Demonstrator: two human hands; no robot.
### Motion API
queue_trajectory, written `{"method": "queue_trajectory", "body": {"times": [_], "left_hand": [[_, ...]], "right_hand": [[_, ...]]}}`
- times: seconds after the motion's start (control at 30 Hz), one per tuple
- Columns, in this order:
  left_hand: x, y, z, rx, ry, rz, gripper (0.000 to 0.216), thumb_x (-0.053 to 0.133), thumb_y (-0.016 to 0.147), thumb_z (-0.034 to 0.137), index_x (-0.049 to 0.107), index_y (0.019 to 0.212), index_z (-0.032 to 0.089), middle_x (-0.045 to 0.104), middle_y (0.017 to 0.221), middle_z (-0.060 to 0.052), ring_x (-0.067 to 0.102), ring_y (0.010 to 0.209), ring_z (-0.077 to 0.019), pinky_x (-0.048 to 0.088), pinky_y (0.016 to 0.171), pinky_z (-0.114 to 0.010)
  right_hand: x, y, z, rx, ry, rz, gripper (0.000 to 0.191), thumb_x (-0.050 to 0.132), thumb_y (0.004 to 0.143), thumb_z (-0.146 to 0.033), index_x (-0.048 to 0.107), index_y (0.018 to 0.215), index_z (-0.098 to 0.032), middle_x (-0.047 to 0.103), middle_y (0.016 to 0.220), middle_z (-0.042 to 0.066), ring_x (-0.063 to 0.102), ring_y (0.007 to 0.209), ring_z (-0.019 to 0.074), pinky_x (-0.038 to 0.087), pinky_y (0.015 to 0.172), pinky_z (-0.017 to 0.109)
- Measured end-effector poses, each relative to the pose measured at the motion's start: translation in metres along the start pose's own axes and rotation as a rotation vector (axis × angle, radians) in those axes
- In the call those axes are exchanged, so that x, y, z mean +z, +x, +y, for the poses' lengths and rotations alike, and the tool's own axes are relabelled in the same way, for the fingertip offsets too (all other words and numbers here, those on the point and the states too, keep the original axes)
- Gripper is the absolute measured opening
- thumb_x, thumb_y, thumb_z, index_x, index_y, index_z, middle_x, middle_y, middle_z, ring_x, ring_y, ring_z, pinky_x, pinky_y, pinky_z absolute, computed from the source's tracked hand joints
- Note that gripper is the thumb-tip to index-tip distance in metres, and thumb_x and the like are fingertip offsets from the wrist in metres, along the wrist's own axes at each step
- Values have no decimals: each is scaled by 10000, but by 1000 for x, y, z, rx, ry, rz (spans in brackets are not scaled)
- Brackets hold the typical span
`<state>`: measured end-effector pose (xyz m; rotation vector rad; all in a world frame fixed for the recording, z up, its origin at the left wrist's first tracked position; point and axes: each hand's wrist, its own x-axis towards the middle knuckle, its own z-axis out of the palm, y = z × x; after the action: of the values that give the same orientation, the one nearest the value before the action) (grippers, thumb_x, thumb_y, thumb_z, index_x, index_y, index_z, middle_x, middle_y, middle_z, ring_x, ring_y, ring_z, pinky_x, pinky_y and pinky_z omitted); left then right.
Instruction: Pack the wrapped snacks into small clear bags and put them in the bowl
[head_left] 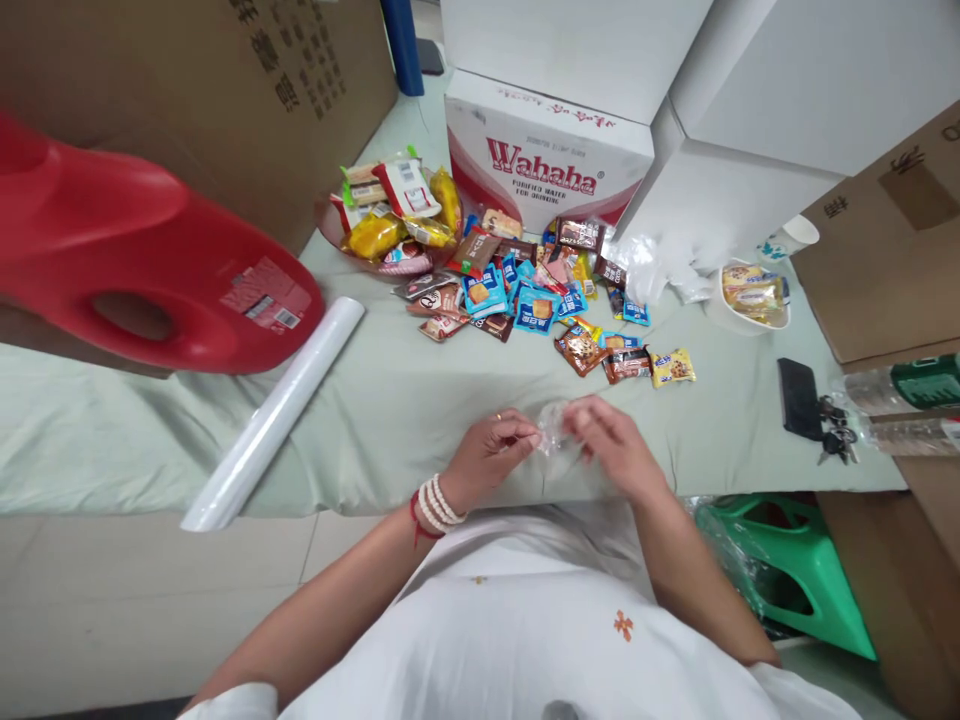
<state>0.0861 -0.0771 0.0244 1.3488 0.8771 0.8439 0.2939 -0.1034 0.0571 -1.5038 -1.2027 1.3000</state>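
Pinched in the grip of the left hand [491,450], a crumpled piece of clear plastic [553,428] sits at 3 o'clock from those fingertips and 9 o'clock from the right hand [616,445], whose blurred grip meets its edge; whether that one is clamped, I cannot tell. Wrapped snacks [535,309] lie at 12 o'clock from the plastic, on pale green cloth [420,410].

Plastic pc. [552,428] clear; worktop cloth [420,400] pale grn; pkts [535,310] blue, brn & yel; jug [187,245] red; Wahaha box [540,165] wht w/ red.
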Motion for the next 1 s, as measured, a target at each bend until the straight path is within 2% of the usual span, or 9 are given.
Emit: {"method": "queue_trajectory", "body": {"times": [0.1,0.27,0.37,0.47,0.6,0.77,0.87,0.93,1.0], "left_hand": [[1,-1,-1,28,67,94,182,689,856,346,766,781,199,681,805,-39,602,772,-159,456,734,-280],[-13,-4,-12,-234,-173,418,148,726,740,326,683,684,196,600,662,17,515,653,-125,423,659,-251],[-20,-6,-16,-374,-373,486,181,759,666,348,659,666,196,643,698,-1,546,662,-135,449,631,-251],[-28,-7,-12,-382,-451,487,234,801,634,361,648,684,192,710,828,-32,602,725,-149,491,665,-261],[-47,-9,-1,-258,-293,474,270,804,712,424,689,782,190,684,788,-9,578,685,-130,480,659,-251],[-54,-10,9,2,162,263,186,734,850,374,758,795,198,661,791,-28,592,742,-146,484,698,-267],[-39,-7,15,111,303,370,177,689,895,353,767,823,212,677,815,-38,608,768,-156,494,692,-271],[-29,-5,20,178,397,481,172,661,923,334,772,857,220,691,848,-40,618,784,-156,505,703,-272],[-19,-4,25,244,487,527,157,652,932,304,780,883,229,703,867,-36,630,800,-154,514,731,-271]], "right_hand": [[13,-2,4,16,63,-91,342,771,837,-533,652,827,-213,584,727,-14,505,662,140,400,580,254],[0,5,17,-38,256,152,263,801,837,-424,646,796,-216,563,703,-34,450,628,116,366,600,246],[-12,5,18,-67,334,219,243,817,821,-406,656,803,-224,632,813,-12,482,654,118,392,608,246],[-26,2,18,-93,379,283,278,836,793,-417,630,782,-230,653,847,-8,494,648,118,400,594,245],[-59,-3,26,-170,285,374,268,820,815,-416,621,814,-236,671,883,1,537,646,125,441,615,270],[-92,13,34,-373,-377,596,226,705,904,-441,674,869,-220,671,943,61,624,888,211,519,782,352],[-87,27,21,-498,-580,834,260,656,912,-463,666,981,-213,623,1129,119,593,1089,263,543,838,397],[-71,27,7,-503,-529,934,277,642,919,-462,649,1041,-214,596,1170,125,582,1086,259,541,834,392],[-46,21,-4,-382,-332,800,273,643,925,-489,646,993,-226,617,1017,85,594,897,215,525,729,341]]}}
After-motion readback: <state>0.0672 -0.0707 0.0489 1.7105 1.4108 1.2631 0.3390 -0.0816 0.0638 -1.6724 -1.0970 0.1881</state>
